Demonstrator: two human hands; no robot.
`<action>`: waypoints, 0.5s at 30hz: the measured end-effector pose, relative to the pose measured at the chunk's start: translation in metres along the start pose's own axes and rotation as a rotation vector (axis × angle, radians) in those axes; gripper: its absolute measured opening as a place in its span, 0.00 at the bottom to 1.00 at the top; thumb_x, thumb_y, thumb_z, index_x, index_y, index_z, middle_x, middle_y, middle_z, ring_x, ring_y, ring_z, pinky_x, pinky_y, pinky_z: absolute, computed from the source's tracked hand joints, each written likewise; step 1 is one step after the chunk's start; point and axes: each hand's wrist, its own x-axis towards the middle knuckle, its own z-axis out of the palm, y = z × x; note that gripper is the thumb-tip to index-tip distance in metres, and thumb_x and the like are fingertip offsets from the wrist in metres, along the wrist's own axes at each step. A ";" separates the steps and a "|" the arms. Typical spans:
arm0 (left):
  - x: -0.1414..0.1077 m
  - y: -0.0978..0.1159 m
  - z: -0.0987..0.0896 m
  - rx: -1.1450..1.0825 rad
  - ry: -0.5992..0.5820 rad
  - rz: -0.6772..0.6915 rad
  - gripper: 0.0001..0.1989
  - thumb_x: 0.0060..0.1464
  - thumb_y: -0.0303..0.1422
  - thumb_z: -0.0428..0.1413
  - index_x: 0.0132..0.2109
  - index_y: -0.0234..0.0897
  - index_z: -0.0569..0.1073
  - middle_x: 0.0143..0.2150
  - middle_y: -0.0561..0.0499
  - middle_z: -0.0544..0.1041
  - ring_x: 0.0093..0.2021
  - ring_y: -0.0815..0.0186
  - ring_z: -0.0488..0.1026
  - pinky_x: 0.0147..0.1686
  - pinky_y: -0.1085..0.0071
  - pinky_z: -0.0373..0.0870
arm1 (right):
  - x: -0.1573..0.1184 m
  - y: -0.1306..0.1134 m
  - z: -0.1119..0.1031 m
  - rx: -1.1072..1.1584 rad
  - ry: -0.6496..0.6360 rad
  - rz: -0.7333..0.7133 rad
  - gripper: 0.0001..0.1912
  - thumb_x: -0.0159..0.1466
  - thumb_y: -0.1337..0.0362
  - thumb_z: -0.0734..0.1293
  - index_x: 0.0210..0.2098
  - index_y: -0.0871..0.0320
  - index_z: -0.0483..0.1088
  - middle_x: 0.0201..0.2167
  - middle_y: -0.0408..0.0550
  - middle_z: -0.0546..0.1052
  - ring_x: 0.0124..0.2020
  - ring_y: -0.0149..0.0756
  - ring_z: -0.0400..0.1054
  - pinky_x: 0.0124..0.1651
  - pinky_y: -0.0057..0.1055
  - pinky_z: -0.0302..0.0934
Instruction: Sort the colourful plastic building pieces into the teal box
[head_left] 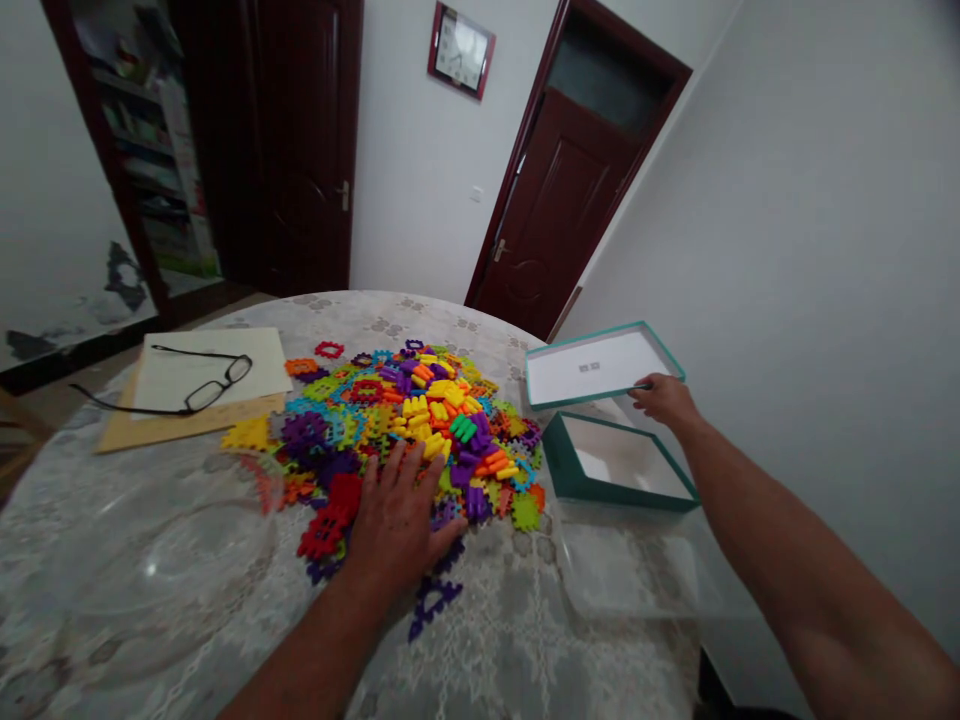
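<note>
My left hand (397,515) lies flat with fingers spread on the near side of a heap of colourful plastic building pieces (450,410). Purple and red toothed pieces surround its fingers and thumb. Yellow, orange, purple and green peg-like pieces top the middle of the heap. Off to the right, my right hand (664,400) pinches the near edge of a box lid (600,370), white inside with a green rim. The lid is tilted, its inner side facing me. Just below it stands a dark green box (600,487), open at the top with a pale inside.
Black-framed glasses (206,395) lie on white paper (169,350) over a brown envelope (150,430) at the left. A clear round plastic dish (172,540) sits at front left, and a clear rectangular container (637,570) at right. A patterned cloth (495,640) covers the round table.
</note>
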 end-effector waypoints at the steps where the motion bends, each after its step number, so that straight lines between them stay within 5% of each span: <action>1: 0.001 -0.001 0.000 0.013 -0.005 0.003 0.38 0.59 0.53 0.64 0.71 0.41 0.72 0.74 0.37 0.69 0.76 0.40 0.58 0.76 0.37 0.47 | 0.005 0.005 0.004 0.013 -0.024 0.024 0.11 0.63 0.60 0.72 0.42 0.61 0.78 0.27 0.51 0.84 0.25 0.39 0.79 0.29 0.29 0.69; 11: 0.006 -0.008 0.006 0.123 -0.011 0.055 0.34 0.62 0.52 0.61 0.69 0.41 0.72 0.71 0.37 0.71 0.74 0.40 0.62 0.73 0.38 0.54 | 0.041 0.079 0.036 0.057 -0.259 0.069 0.07 0.61 0.65 0.69 0.37 0.61 0.77 0.28 0.51 0.83 0.25 0.36 0.75 0.25 0.25 0.61; 15: 0.009 -0.007 0.009 0.146 -0.019 0.065 0.35 0.62 0.53 0.60 0.69 0.39 0.72 0.71 0.35 0.70 0.74 0.38 0.62 0.73 0.37 0.55 | 0.047 0.098 0.048 0.036 -0.303 -0.017 0.16 0.65 0.65 0.62 0.42 0.61 0.81 0.30 0.51 0.84 0.29 0.36 0.74 0.30 0.27 0.63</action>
